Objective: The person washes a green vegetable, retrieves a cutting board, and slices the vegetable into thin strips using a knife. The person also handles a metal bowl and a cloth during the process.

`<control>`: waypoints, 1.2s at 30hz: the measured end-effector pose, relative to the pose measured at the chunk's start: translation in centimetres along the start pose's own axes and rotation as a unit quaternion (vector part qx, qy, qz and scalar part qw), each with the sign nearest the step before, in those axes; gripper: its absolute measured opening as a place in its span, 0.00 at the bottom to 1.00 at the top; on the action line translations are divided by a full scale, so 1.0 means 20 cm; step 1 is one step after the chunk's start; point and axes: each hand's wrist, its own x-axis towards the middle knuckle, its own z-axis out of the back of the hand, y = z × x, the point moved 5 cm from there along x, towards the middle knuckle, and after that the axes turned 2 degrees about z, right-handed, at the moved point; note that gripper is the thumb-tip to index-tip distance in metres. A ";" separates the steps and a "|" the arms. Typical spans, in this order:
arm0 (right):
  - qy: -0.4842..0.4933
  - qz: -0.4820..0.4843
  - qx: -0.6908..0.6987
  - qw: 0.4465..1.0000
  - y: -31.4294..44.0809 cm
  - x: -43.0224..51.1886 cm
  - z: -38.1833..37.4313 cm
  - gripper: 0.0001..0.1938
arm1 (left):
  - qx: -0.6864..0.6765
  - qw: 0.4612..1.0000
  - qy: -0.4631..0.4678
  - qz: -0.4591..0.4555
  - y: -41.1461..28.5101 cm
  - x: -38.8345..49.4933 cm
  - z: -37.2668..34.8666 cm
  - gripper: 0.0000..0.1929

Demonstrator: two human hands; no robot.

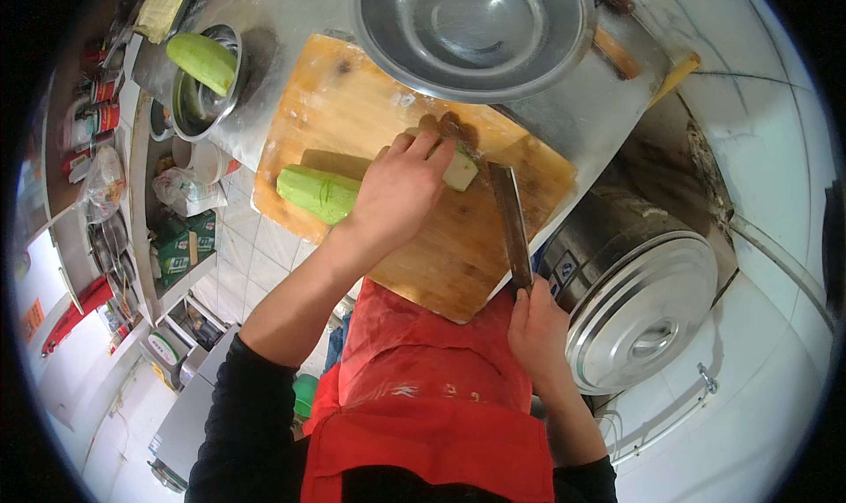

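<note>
A wooden cutting board (pixel 436 232) lies before me on the metal counter. My left hand (pixel 406 179) rests over a pale green squash (pixel 460 170), whose cut end faces right; the fingers curl over its top and hide much of it. Left of that hand lies a peeled green squash (pixel 317 192) with shallow marks on its surface, partly hidden by my wrist. My right hand (pixel 538 324), at the board's near right edge, grips the handle of a cleaver (pixel 510 218). The blade stands edge-on over the board, to the right of the cut end and apart from it.
A large steel basin (pixel 476 86) overlaps the board's far edge. At the far left, a squash (pixel 201 63) sits in a smaller steel bowl (pixel 182 116). Wooden-handled tools (pixel 616 53) lie right of the basin. A lidded steel pot (pixel 644 311) stands right of the counter.
</note>
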 end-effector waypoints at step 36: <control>0.077 0.001 -0.031 0.997 -0.01 0.00 -0.09 0.19 | -0.002 0.999 -0.016 -0.034 -0.27 -0.22 -0.09 0.09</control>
